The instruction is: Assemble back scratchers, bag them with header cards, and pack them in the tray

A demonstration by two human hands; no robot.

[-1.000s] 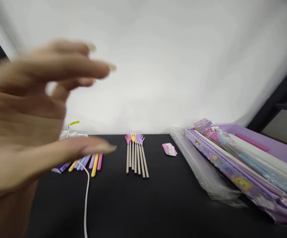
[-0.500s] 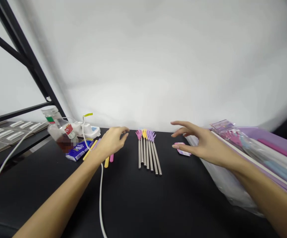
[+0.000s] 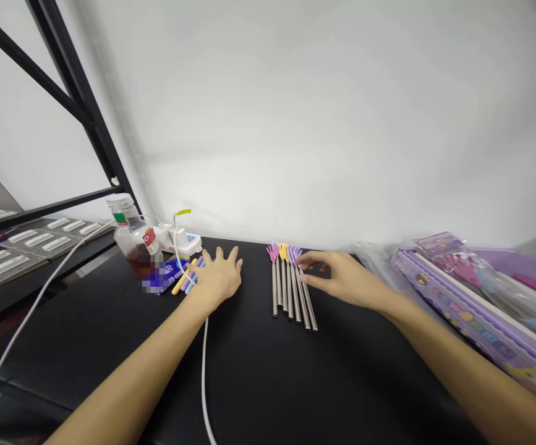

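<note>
My left hand (image 3: 217,277) lies flat on the black table (image 3: 258,383) with its fingers spread, resting over a bunch of pastel tubes (image 3: 187,277) in yellow, purple and blue. My right hand (image 3: 339,278) reaches in from the right; its fingertips touch the rightmost of several grey metal sticks with pink, yellow and purple hand-shaped tips (image 3: 290,287), which lie side by side in a row. The right fingers are stretched out and hold nothing.
A clear bottle with dark liquid (image 3: 131,238), a blue packet (image 3: 163,275) and a white power strip (image 3: 179,238) stand at the back left. A white cable (image 3: 204,377) runs down the table. Purple boxes in plastic wrap (image 3: 476,296) fill the right. Black shelf frame (image 3: 82,105) at left.
The view has shifted so things sit further right. My left hand has flattened onto the pastel tubes. My right hand has moved left from the small pink item to the metal sticks.
</note>
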